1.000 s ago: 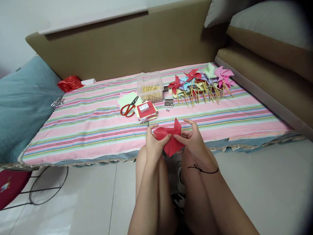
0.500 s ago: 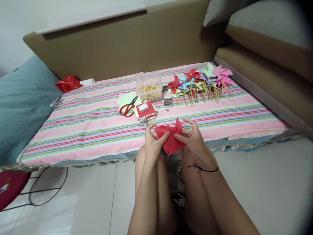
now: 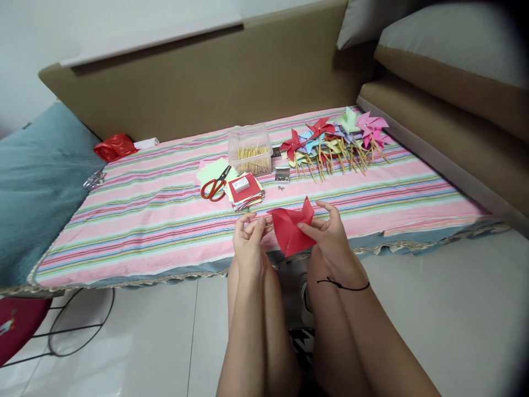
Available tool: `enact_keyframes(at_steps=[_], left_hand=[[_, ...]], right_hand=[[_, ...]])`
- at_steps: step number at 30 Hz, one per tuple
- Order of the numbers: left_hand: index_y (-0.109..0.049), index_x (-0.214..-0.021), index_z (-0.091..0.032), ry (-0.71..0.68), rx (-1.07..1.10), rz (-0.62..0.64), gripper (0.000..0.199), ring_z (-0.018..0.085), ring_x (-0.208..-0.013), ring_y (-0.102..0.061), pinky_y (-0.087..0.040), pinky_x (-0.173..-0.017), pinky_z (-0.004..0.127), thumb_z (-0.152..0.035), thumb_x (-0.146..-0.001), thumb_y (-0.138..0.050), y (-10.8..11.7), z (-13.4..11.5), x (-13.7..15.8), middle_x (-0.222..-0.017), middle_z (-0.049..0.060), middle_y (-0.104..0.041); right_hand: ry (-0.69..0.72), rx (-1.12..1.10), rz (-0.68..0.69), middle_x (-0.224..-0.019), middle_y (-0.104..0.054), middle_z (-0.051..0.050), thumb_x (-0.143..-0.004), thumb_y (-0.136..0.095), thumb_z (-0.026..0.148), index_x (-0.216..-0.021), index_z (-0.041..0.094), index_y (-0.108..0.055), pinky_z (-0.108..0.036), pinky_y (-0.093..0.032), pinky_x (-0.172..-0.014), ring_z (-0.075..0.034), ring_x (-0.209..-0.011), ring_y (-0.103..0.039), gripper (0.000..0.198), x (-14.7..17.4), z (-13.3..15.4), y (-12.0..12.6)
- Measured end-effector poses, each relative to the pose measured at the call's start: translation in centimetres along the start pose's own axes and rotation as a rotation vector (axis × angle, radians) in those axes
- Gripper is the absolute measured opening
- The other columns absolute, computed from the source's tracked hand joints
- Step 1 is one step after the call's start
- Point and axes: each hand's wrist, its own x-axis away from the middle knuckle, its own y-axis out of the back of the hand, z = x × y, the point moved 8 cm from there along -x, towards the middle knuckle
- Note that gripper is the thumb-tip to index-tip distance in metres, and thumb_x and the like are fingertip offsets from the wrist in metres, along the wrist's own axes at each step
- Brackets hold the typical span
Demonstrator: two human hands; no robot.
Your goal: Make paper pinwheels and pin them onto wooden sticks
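A partly folded red paper pinwheel (image 3: 290, 232) is pinched at its middle between the thumb and fingers of my right hand (image 3: 330, 234). Two of its corners stand up toward the back, and a slit shows near its front point. My left hand (image 3: 249, 237) is just left of the paper, thumb lifted off it and fingers loosely apart; whether a fingertip still touches the paper's edge I cannot tell. Beyond my hands lie a stack of coloured paper squares (image 3: 248, 196) with a small white box (image 3: 240, 184) on top, and red-handled scissors (image 3: 212, 189).
A clear plastic box (image 3: 250, 135) holds many wooden sticks. A small open box of metal fasteners (image 3: 282, 175) sits nearby, a few loose in front. Several finished pinwheels (image 3: 320, 128) are heaped at the right. A red plastic bag (image 3: 115, 148) lies far left on the striped cloth (image 3: 144, 220).
My left thumb has come off the red paper and the left hand has drawn back to the left. My right hand keeps its hold, with the paper shifted slightly right.
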Motion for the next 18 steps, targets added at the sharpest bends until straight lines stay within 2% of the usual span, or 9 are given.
enact_keyframes(at_steps=[3,8,18], left_hand=[[-0.055,-0.092,-0.019,0.012,-0.044,0.064,0.034,0.014,-0.07,-0.069,-0.05,-0.075,0.028,-0.031,-0.069,-0.076,-0.6,-0.2,0.3,-0.068,0.0,-0.072],[-0.053,-0.088,-0.02,0.019,-0.119,0.171,0.04,0.013,-0.066,-0.067,-0.049,-0.071,0.025,-0.028,-0.061,-0.082,-1.6,-0.3,0.6,-0.064,-0.002,-0.07],[-0.053,-0.083,-0.019,0.02,-0.138,0.17,0.045,0.007,-0.064,-0.059,-0.047,-0.063,0.019,-0.016,-0.05,-0.084,-2.1,-0.3,0.6,-0.071,-0.003,-0.063]], right_hand=[[-0.006,0.003,0.003,-0.07,-0.073,0.001,-0.048,-0.086,0.035,-0.116,0.025,-0.038,-0.038,-0.056,-0.068,-0.022,-0.064,-0.07,0.084,0.1,0.0,-0.1],[0.001,-0.011,0.01,-0.07,-0.073,0.001,-0.048,-0.086,0.035,-0.116,0.024,-0.037,-0.036,-0.055,-0.067,-0.021,-0.062,-0.069,0.085,0.1,0.1,-0.4],[0.03,-0.018,0.053,-0.071,-0.073,0.001,-0.052,-0.085,0.035,-0.117,0.026,-0.038,-0.036,-0.055,-0.066,-0.02,-0.061,-0.069,0.081,0.3,0.1,-0.7]])
